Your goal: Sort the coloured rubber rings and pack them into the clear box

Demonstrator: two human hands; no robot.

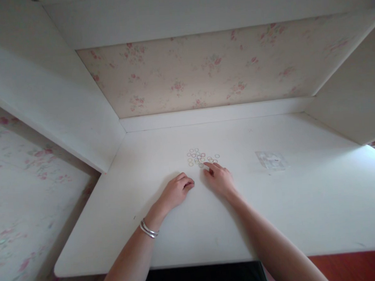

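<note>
Several small thin rings [194,155], which look like elastic bands in pale, pinkish and yellowish tones, lie in a loose cluster on the white desk. My left hand [178,189] rests just below them on the desk, its thumb and index finger pinched together. A tiny dark spot shows at those fingertips, too small to name. My right hand [220,179] reaches to the lower right edge of the cluster. Its index finger stretches over the nearest rings, with the thumb apart below. No ring is visibly gripped in it. Two silver bangles circle my left wrist.
A clear plastic bag [271,160] lies flat on the white desk [318,204], to the right of the rings. White side panels [76,92] and a back wall with floral paper [202,71] enclose the desk. Its front edge is close to my body.
</note>
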